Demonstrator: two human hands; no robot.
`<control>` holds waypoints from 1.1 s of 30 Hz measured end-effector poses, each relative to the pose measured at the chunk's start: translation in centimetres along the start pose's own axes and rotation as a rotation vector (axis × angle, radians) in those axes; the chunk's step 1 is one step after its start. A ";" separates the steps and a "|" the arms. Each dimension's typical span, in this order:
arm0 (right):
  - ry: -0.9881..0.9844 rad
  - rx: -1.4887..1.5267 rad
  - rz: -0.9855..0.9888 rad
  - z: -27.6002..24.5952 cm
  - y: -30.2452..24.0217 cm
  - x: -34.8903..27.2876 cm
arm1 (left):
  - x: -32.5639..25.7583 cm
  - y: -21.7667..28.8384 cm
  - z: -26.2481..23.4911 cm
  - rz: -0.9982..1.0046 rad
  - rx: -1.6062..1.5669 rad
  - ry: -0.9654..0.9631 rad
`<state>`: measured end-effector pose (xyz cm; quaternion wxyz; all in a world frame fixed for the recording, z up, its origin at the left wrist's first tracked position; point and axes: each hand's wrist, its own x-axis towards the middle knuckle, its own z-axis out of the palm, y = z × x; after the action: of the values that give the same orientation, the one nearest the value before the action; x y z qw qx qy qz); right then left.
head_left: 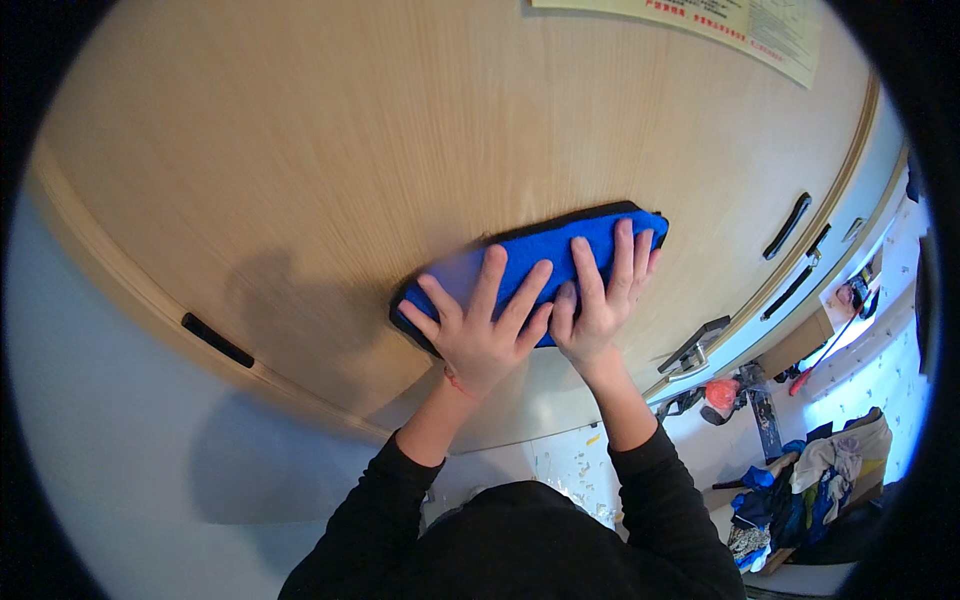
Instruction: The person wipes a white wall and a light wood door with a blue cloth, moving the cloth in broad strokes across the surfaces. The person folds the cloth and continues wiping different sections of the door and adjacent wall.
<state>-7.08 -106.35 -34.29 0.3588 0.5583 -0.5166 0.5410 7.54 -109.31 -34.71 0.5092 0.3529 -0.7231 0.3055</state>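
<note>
A long, flat blue fabric pad [548,247] with black edging lies against the pale wooden door [400,130], tilted up toward the right. My left hand [482,330] rests on its left half, fingers spread over the blue face. On the right half, my right hand [602,305] presses with its fingers stretched upward and closer together. The two thumbs are near each other at the pad's lower edge. Neither hand is wrapped round the pad. What lies behind the pad is hidden.
A yellow printed sheet [730,25] is fixed high on the door. Down the right side are a metal door handle [690,355] and black strips [788,226]. Another black strip [218,340] is on the left edge. A heap of clothes [815,490] sits at lower right.
</note>
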 end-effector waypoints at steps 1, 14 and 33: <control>0.053 0.001 -0.061 0.4 -0.1 -0.7 | -0.6 -0.1 0.3 0.038 0.047 0.026; -0.839 0.171 -0.146 -1.0 -0.2 -30.4 | -30.4 -4.4 1.5 0.344 -0.010 -0.548; -0.878 0.209 -0.424 3.6 -8.2 -26.5 | -34.8 -8.5 -1.5 -0.119 0.057 -0.965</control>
<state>4.81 -103.15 -59.35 0.1519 0.8591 -0.4371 0.2189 23.39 -106.03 -66.69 0.1224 0.5089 -0.8466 0.0971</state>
